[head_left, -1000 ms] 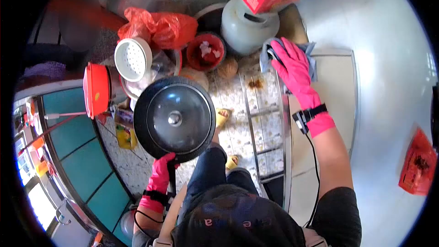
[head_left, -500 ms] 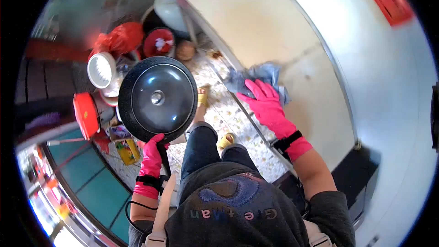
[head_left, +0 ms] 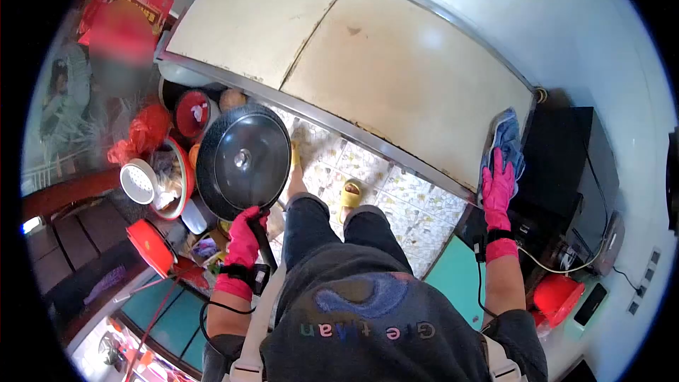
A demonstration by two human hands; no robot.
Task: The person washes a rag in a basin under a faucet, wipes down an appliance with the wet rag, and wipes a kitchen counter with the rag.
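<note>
My left hand [head_left: 244,240], in a pink rubber glove, is wrapped round the handle of a black frying pan [head_left: 211,185]. A dark glass lid [head_left: 265,152] with a round knob covers the pan, which is held up off to the left, above the floor. My right hand [head_left: 498,187], gloved in pink too, presses a crumpled blue-grey cloth [head_left: 508,134] at the right end of a cream-topped table [head_left: 396,64]. Its fingers reach forward over the cloth; part of the cloth is hidden under the glove.
Beyond the table's right end stands a black box-shaped appliance [head_left: 562,155] with cables. On the left are a white strainer basket [head_left: 138,181], a red basin [head_left: 152,244], a dark red bucket [head_left: 191,114] and red plastic bags [head_left: 148,131]. My feet in yellow slippers [head_left: 349,198] stand on patterned tiles.
The view has turned to the right. My right hand has moved the cloth from the table's front edge to its right end. My left hand keeps hold of the lidded frying pan.
</note>
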